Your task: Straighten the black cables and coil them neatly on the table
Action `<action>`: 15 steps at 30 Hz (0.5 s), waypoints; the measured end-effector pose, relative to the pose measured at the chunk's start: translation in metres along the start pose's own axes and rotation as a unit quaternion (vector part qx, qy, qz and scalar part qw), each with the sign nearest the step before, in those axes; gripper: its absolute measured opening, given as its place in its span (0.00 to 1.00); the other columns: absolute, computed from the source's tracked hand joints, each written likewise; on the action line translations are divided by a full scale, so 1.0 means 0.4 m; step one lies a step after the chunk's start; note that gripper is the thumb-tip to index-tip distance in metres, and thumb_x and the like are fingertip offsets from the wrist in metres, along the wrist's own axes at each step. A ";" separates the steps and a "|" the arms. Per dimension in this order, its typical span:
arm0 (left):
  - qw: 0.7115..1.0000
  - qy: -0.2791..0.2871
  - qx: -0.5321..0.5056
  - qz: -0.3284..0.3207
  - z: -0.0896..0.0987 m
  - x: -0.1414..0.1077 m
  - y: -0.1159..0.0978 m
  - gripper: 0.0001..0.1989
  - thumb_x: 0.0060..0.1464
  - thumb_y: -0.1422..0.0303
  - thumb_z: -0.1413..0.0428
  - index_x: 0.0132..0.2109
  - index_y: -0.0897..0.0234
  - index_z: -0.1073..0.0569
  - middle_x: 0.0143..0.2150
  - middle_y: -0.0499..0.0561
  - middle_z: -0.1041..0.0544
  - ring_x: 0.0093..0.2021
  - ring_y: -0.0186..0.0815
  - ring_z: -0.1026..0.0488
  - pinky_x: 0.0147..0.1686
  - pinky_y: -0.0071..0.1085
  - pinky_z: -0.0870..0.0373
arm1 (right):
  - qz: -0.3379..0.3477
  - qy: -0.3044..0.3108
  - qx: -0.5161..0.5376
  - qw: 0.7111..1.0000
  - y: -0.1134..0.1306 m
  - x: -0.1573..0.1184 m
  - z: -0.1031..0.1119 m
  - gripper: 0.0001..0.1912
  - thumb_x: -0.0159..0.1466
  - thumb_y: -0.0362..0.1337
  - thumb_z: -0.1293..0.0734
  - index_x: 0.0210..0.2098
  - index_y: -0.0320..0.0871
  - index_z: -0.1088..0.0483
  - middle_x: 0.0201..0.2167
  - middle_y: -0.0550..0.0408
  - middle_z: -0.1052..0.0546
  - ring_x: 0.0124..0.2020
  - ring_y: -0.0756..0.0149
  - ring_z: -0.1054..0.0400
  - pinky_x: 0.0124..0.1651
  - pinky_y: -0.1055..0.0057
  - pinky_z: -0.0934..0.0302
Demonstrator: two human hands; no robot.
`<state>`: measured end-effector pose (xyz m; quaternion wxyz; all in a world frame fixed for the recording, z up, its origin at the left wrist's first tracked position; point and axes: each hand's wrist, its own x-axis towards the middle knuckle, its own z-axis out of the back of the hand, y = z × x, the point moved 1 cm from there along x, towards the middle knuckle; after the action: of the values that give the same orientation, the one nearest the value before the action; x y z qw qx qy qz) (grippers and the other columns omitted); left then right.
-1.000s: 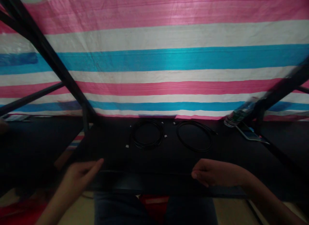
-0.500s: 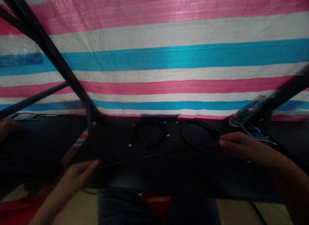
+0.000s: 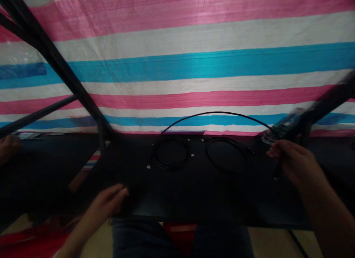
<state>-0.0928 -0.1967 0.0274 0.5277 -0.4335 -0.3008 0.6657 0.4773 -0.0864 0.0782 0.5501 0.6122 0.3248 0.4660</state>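
Note:
My right hand (image 3: pixel 294 160) is closed around one end of a black cable (image 3: pixel 219 112), with a short dark end sticking out below the fingers. The cable arches up and leftward, then fades against the dark tabletop. My left hand (image 3: pixel 111 200) is pinched closed near the table's front edge, on the cable's other stretch, though its grip is hard to see in the dark. Behind the hands lie two coiled black cables, a left coil (image 3: pixel 172 166) and a right coil (image 3: pixel 226 170), with small pale ends beside them.
A clear plastic bottle (image 3: pixel 285 125) leans behind my right hand. Black metal frame bars (image 3: pixel 80 93) rise on both sides before a striped sheet (image 3: pixel 194 67). At the far left, another person's hand (image 3: pixel 9 147) rests at a neighbouring black table (image 3: pixel 47 162).
The cable, stretched nearly straight between my hands before, now bows upward in an arch. My right hand has moved right and turned; my left hand has moved slightly right.

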 end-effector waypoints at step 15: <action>0.948 -0.177 -0.250 -0.085 -0.410 -0.033 -0.191 0.18 0.59 0.49 0.45 0.38 0.60 0.26 0.35 0.53 0.21 0.37 0.41 0.23 0.39 0.34 0.25 | -0.231 0.201 0.369 0.877 -0.027 -0.418 -0.384 0.12 0.58 0.46 0.24 0.32 0.47 0.27 0.18 0.61 0.28 0.28 0.64 0.27 0.38 0.68 0.34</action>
<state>0.0887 -0.1987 0.0236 0.3955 -0.3998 -0.5818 0.5875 0.2766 -0.1797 0.0260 0.2991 0.5711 0.7093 0.2850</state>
